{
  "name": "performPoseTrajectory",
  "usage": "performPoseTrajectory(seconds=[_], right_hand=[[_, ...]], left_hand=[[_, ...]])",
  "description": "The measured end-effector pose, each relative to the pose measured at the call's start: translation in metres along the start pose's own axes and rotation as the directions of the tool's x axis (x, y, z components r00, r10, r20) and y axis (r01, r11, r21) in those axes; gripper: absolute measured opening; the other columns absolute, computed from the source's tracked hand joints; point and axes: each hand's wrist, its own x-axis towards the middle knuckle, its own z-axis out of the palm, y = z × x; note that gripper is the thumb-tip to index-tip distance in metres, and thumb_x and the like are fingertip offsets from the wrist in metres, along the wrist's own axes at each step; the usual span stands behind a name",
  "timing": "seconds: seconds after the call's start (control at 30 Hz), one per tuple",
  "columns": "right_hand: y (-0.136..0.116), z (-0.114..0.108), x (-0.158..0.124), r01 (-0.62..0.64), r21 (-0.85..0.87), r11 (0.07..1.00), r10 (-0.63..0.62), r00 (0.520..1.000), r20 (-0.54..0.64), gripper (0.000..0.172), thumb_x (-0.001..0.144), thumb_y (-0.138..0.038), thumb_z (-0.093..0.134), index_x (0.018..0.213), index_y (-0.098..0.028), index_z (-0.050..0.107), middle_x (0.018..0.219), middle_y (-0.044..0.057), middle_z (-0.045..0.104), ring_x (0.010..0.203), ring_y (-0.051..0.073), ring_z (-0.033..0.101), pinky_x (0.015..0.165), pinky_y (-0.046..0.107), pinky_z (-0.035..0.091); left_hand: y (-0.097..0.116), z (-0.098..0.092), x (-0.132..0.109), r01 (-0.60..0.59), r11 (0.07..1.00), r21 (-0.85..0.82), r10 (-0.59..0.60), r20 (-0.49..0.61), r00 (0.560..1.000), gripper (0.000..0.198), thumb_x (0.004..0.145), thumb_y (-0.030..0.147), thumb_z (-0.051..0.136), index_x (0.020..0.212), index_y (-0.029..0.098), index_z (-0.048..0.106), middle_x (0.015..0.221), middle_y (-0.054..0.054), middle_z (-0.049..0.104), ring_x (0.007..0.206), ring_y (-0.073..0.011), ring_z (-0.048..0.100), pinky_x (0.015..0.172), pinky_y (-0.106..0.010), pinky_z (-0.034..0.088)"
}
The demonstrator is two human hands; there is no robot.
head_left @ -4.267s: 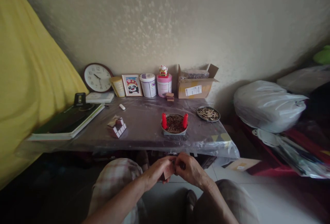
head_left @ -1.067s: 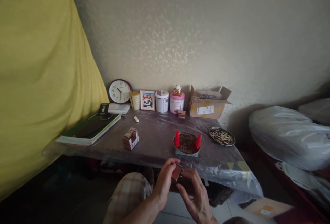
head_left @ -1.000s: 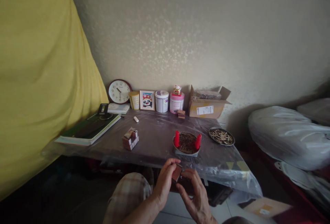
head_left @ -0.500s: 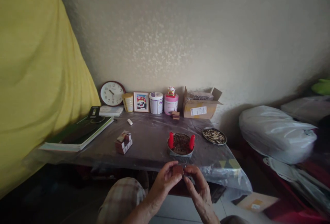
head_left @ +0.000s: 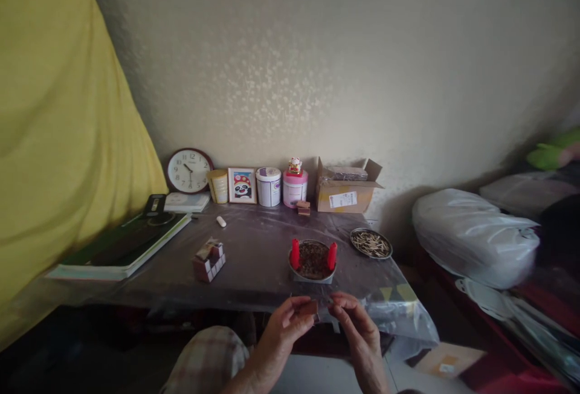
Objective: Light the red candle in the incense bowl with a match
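My left hand [head_left: 287,327] is closed on a small brown matchbox [head_left: 309,308], held by its sides in front of the table's near edge. To the right, my right hand [head_left: 357,324] pinches a thin match [head_left: 330,301], mostly hidden by the fingertips. A narrow gap separates the two hands. Just beyond them stands a round pot [head_left: 312,278] of dark, grainy fill, with a red candle [head_left: 295,254] upright at its left side and another red candle [head_left: 332,256] at its right. No flame shows on either.
A dish [head_left: 370,244] of loose matchsticks lies right of the pot. Stacked matchboxes [head_left: 209,260] stand on the left, near a large green book [head_left: 122,246]. Along the wall are a clock [head_left: 190,170], a framed panda picture [head_left: 242,185], tubs and a cardboard box [head_left: 347,194].
My hands have drawn apart, with the right fingertips leaving the matchbox. The view has shifted slightly, so the table's things appear a little lower and further left.
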Motion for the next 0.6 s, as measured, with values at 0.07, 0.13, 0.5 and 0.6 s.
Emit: performPoseTrajectory(seconds=[0.07, 0.13, 0.5, 0.6], right_hand=[[0.000, -0.001, 0.000, 0.007, -0.020, 1.000, -0.008, 1.000, -0.030, 0.021, 0.068, -0.042, 0.079, 0.075, -0.024, 0.072, 0.086, 0.003, 0.069, 0.088, 0.021, 0.062, 0.082, 0.028, 0.049], [-0.002, -0.001, 0.000, -0.049, -0.025, 0.999, 0.048, 0.998, -0.041, 0.023, 0.067, -0.044, 0.080, 0.077, -0.024, 0.073, 0.083, 0.002, 0.070, 0.083, 0.020, 0.062, 0.079, 0.027, 0.050], [0.001, 0.002, -0.002, -0.064, -0.037, 0.997, 0.059, 0.991, -0.116, 0.032, 0.062, -0.050, 0.081, 0.075, -0.022, 0.074, 0.076, 0.004, 0.073, 0.076, 0.022, 0.068, 0.070, 0.024, 0.054], [0.005, 0.002, -0.001, -0.023, -0.028, 0.999, 0.018, 0.988, -0.150, 0.036, 0.061, -0.053, 0.080, 0.074, -0.021, 0.074, 0.076, 0.003, 0.073, 0.077, 0.020, 0.068, 0.073, 0.022, 0.054]], left_hand=[[-0.001, -0.001, 0.000, 0.005, 0.999, -0.033, -0.004, 0.021, 1.000, 0.035, 0.071, 0.032, 0.076, 0.103, 0.019, 0.069, 0.112, -0.013, 0.073, 0.110, -0.0278, 0.060, 0.096, -0.040, 0.039], [-0.001, -0.001, 0.000, 0.005, 0.998, -0.063, -0.002, 0.046, 0.999, 0.036, 0.071, 0.031, 0.076, 0.104, 0.020, 0.069, 0.114, -0.012, 0.072, 0.115, -0.0274, 0.059, 0.100, -0.040, 0.036], [-0.021, -0.006, 0.014, 0.038, 0.991, -0.126, -0.050, -0.091, 0.995, 0.039, 0.054, 0.041, 0.086, 0.085, 0.023, 0.072, 0.095, -0.007, 0.076, 0.092, -0.0231, 0.064, 0.082, -0.035, 0.041], [-0.024, -0.009, 0.016, 0.042, 0.994, -0.105, -0.049, -0.066, 0.997, 0.040, 0.053, 0.043, 0.086, 0.084, 0.022, 0.072, 0.095, -0.007, 0.077, 0.096, -0.0256, 0.063, 0.083, -0.036, 0.041]])
